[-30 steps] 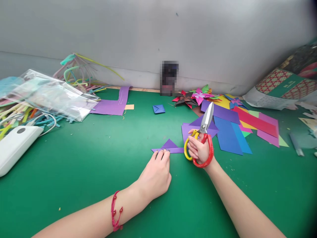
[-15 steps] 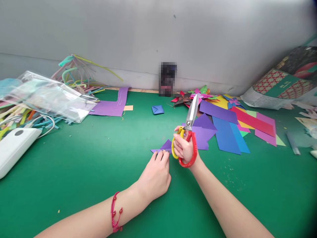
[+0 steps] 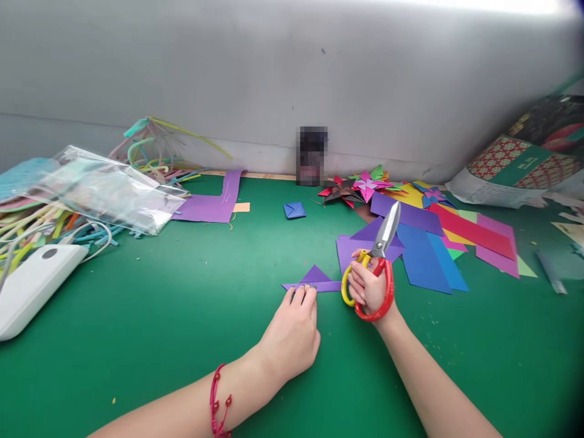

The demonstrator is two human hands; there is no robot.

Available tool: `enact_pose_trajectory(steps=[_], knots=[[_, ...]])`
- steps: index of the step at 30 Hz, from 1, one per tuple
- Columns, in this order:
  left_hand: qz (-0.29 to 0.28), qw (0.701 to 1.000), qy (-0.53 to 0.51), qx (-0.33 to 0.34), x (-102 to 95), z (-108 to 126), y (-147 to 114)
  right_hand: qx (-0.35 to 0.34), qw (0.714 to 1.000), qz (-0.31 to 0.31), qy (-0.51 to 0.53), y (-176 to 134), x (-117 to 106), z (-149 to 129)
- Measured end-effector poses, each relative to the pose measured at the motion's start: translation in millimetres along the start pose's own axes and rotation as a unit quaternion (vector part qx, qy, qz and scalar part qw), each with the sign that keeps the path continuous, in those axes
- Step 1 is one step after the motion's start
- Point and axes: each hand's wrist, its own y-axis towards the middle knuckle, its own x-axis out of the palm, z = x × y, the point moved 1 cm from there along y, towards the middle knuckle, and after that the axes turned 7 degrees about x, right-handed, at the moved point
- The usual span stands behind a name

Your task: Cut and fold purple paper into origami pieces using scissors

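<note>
My right hand (image 3: 367, 288) is closed around a pair of scissors (image 3: 378, 263) with one yellow and one red handle loop. The metal blades are together and point away from me, leaning right. My left hand (image 3: 292, 331) rests on the green tabletop, its fingertips pressed together on a piece of folded purple paper (image 3: 327, 286). This paper has a long straight strip along its near edge and a triangular peak behind. The left thumb is hidden. Beyond the right hand, purple sheets (image 3: 349, 247) lie flat, partly behind the scissors.
Blue paper (image 3: 424, 258) and red paper (image 3: 472, 231) overlap at the right, near paper flowers (image 3: 342, 190). A small folded blue paper (image 3: 294, 210) lies mid-table. At the left are a clear plastic bag (image 3: 123, 188), pipe cleaners and a white device (image 3: 39, 289).
My right hand has moved right with the scissors, away from my left hand, and the blades lean further right. More of the folded purple paper shows. The whole view has shifted slightly.
</note>
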Motion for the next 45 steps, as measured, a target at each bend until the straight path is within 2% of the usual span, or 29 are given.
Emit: enact_pose_trajectory(steps=[3,6,14,18,23,28,33,37,41,43,45], knots=[[0.002,1.0,0.008,-0.001,-0.5,-0.1,0.2,0.004,1.0,0.01,0.012,0.4,-9.8,-3.6],[0.003,1.0,0.019,-0.002,-0.6,-0.5,1.5,0.02,1.0,-0.009,0.021,1.6,-14.8,-6.5],[0.0,0.998,0.052,0.016,-1.2,-15.5,7.4,0.017,0.999,-0.041,0.009,-0.8,-10.6,-7.5],[0.02,0.998,0.05,0.008,-2.0,-31.0,7.4,0.046,0.998,-0.026,0.036,1.2,-15.8,-9.1],[0.023,0.998,0.057,0.029,-2.1,-40.7,5.0,0.062,0.996,0.006,0.064,4.0,-25.6,-15.7],[0.093,0.995,0.038,0.006,2.4,-44.1,4.1,0.039,0.997,0.013,0.064,2.3,-25.8,-17.9],[0.19,0.982,0.014,-0.013,1.7,-41.2,4.9,0.012,0.999,0.01,-0.041,-9.4,-4.8,-8.0],[0.209,0.978,-0.009,0.027,-1.7,-31.7,5.2,0.024,0.991,0.003,-0.134,-21.0,13.2,0.9],[0.219,0.966,-0.106,0.089,-9.3,-25.0,2.1,0.011,0.984,0.004,-0.177,-23.7,16.3,-0.5],[0.237,0.956,-0.165,0.059,-13.0,-26.8,0.9,0.012,0.985,-0.009,-0.173,-22.2,12.4,-4.4],[0.253,0.939,-0.231,-0.026,-14.2,-31.7,1.9,0.016,0.985,-0.03,-0.171,-20.4,6.6,-9.0]])
